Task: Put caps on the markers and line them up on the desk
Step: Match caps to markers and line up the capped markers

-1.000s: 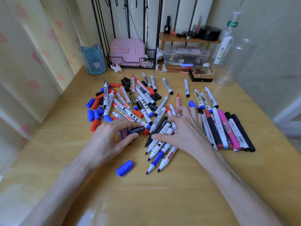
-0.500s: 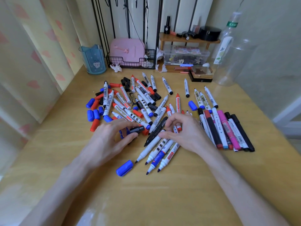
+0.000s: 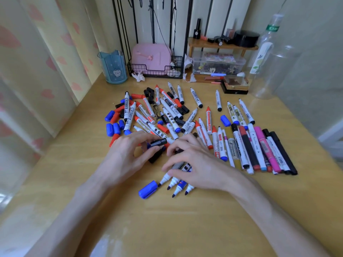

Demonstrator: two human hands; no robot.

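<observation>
Our left hand (image 3: 130, 156) pinches a short black plastic cap (image 3: 157, 142) just left of our right hand (image 3: 196, 164), which curls round several uncapped white markers (image 3: 176, 184) on the yellow wooden desk (image 3: 185, 219). Capping is underway, we judge: next, single out one matching marker, tip toward cap.

A glossy yellow wooden desk (image 3: 185, 229) fills the lower frame. A curtain with pink hearts (image 3: 37, 62) hangs at upper left; a small wooden shelf (image 3: 222, 45) stands at upper right.
</observation>
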